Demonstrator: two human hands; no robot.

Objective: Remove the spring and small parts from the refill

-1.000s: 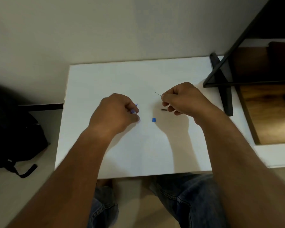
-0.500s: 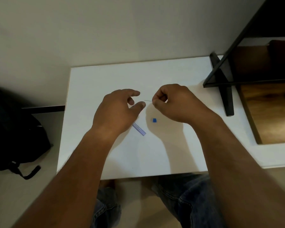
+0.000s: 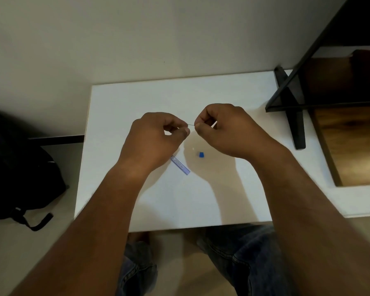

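Thin grey wire-like pin [image 3: 191, 124] spans the gap above the white table [image 3: 120, 107], pinched at either end by the left hand [image 3: 156, 142] and right hand [image 3: 229, 129], so a light, level, steady grip seems best to avoid bending it.

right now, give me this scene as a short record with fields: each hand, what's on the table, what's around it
left hand: left hand pinches one end of a thin pin between thumb and finger, above the table
right hand: right hand pinches the pin's other end
table: white table
lying on table: clear blue tube, partly under the left hand; small blue cap apart from it
floor left: black backpack
right side: black stand
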